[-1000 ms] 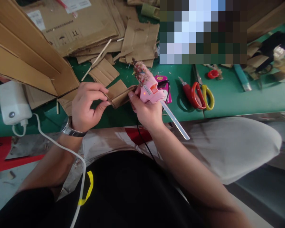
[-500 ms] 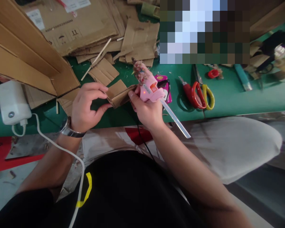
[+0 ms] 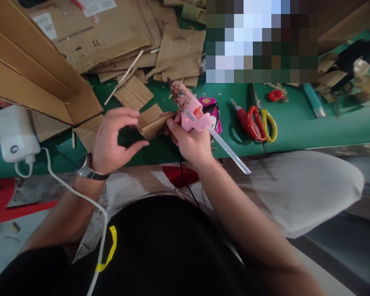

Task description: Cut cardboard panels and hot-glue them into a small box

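A small folded cardboard piece (image 3: 156, 123) is between my hands, bent up along a crease. My left hand (image 3: 112, 133) curves round its left end, thumb and fingers apart. The fingertips are by its edge; whether they touch it I cannot tell. My right hand (image 3: 194, 146) is closed round a pink hot glue gun (image 3: 193, 113) and also pinches the cardboard's right end with its thumb. The gun's crusted nozzle points up and away, and a clear glue stick (image 3: 230, 150) sticks out of its back. Its grip is mostly hidden by the palm.
On the green table (image 3: 296, 127), scissors (image 3: 262, 123) and a red-handled tool (image 3: 245, 119) lie right of the gun. Flat cardboard sheets (image 3: 111, 24) are stacked behind. At left stand a tall cardboard structure (image 3: 55, 86) and a white power adapter (image 3: 17, 133) with a cable.
My left thumb has come away from the corner of the cardboard piece, and that hand has opened wider. The glue gun has shifted slightly left at its nozzle.
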`<control>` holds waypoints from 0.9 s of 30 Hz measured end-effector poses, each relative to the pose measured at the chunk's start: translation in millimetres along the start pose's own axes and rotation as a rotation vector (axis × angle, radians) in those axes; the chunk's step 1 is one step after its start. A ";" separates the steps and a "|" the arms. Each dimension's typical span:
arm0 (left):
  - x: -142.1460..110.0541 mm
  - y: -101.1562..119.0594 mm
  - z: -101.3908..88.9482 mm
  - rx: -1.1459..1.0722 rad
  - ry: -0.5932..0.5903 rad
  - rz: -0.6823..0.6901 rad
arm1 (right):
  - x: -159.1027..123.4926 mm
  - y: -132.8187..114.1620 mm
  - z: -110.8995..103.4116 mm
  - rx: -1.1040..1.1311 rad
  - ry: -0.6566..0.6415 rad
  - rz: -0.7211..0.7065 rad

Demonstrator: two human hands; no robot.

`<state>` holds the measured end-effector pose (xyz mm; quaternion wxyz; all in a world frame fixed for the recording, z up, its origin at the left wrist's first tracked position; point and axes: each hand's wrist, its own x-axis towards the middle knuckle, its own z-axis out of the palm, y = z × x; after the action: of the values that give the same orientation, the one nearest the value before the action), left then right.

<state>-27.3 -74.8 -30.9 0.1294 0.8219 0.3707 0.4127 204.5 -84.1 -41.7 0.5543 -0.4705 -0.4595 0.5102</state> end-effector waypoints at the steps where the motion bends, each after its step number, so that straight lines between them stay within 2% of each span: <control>1: -0.3 -0.1 0.4 0.003 0.008 0.001 | -0.1 -0.1 0.1 0.007 -0.013 0.011; 18: -1.9 -4.6 -3.7 0.073 -0.012 0.014 | 3.5 10.4 -5.9 -0.069 -0.070 -0.031; 27: 2.9 -7.4 -3.0 0.097 0.016 0.122 | 4.9 9.6 -6.2 -0.100 -0.081 -0.068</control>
<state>-32.1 -67.9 -31.2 0.0608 0.8450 0.3405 0.4079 209.7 -79.2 -51.9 0.5281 -0.4605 -0.5222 0.4862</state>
